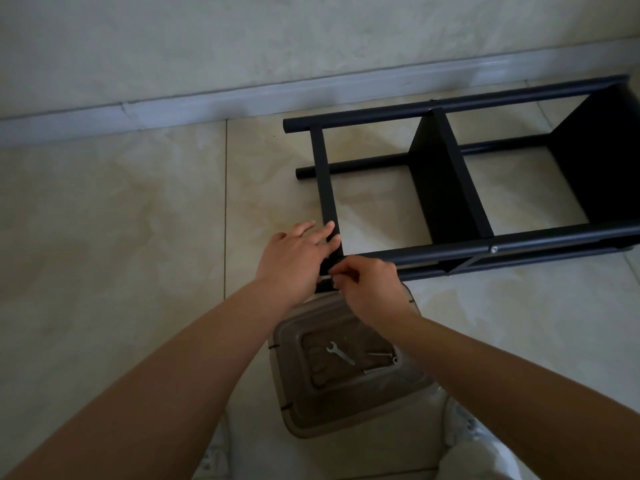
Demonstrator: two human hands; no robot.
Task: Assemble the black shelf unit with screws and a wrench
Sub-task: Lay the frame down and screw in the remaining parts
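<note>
While the left hand [294, 258] steadies the shelf's [450, 188] end bar with flat, spread fingers, the right hand [367, 282] should start its pinched screw straight before fetching the wrench [340, 353].

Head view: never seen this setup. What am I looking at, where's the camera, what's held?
No robot here: a person wears one camera on the head, looking down at both bare hands. A black shelf unit lies on its side on the tiled floor. The left hand rests straight fingers on its end crossbar. The right hand pinches something small at the corner joint, probably a screw; too small to tell. A wrench lies on a plastic bin lid below.
</note>
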